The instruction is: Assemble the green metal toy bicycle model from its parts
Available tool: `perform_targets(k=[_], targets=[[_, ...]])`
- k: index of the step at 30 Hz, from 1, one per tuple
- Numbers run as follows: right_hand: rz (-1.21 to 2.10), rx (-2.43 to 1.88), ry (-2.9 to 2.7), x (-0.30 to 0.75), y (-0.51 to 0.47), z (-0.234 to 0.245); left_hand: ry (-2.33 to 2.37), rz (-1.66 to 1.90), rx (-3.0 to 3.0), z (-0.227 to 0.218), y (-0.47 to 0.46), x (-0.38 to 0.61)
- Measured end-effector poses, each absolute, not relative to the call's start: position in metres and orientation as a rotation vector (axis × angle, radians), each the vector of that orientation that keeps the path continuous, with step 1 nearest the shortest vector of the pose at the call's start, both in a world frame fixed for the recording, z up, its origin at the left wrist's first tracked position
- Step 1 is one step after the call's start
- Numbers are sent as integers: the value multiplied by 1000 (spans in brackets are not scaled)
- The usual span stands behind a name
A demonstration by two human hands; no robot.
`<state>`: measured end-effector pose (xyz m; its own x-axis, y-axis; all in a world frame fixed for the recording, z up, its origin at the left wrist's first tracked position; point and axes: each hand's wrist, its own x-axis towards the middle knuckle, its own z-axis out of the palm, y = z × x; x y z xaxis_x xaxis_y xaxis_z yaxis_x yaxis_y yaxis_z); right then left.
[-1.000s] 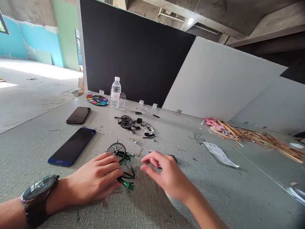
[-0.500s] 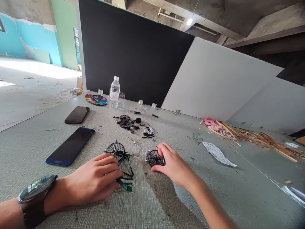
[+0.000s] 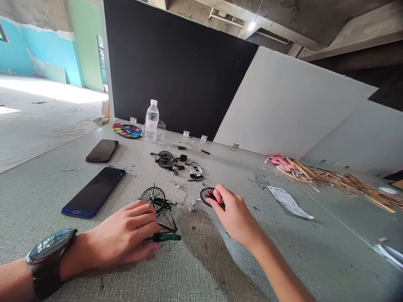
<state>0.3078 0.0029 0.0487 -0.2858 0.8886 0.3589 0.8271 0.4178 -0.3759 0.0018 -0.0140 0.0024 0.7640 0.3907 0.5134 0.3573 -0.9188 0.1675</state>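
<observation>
My left hand [image 3: 132, 230] lies low over green model-bicycle parts, its fingers curled. A slim green part [image 3: 168, 238] sticks out between its thumb and fingers; the covered end is hidden. Just beyond the fingertips a spoked black wheel [image 3: 153, 198] with green pieces lies on the table, and a thin dark green frame [image 3: 171, 220] extends beside it. My right hand [image 3: 231, 209] is closed, thumb and fingers pinching a small black spoked wheel [image 3: 207, 195] by its right side. Small silver and green bits [image 3: 193, 205] lie left of that hand.
Black bicycle parts [image 3: 165, 160] lie further back, with a silver-and-black cluster [image 3: 196, 173] beside them. Two phones [image 3: 94, 192] are at left. A water bottle [image 3: 151, 121] and paint palette [image 3: 127, 130] stand near the black panel. A printed sheet [image 3: 288, 202] and wood scraps [image 3: 333, 180] are at right.
My right hand has shifted slightly up and right and turned the wheel, uncovering silver bits at its left. The slim green part at my left hand has swung to lie more level.
</observation>
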Motion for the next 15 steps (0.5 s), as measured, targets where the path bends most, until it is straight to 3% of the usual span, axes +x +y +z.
perform_targets(k=[6,15], targets=[[183,-1271,-2021,292,-6,48,581,861,2915,4,-13,1],[629,-1108,-2003,264,-26,44,709,913,2631,9,-15,-1]])
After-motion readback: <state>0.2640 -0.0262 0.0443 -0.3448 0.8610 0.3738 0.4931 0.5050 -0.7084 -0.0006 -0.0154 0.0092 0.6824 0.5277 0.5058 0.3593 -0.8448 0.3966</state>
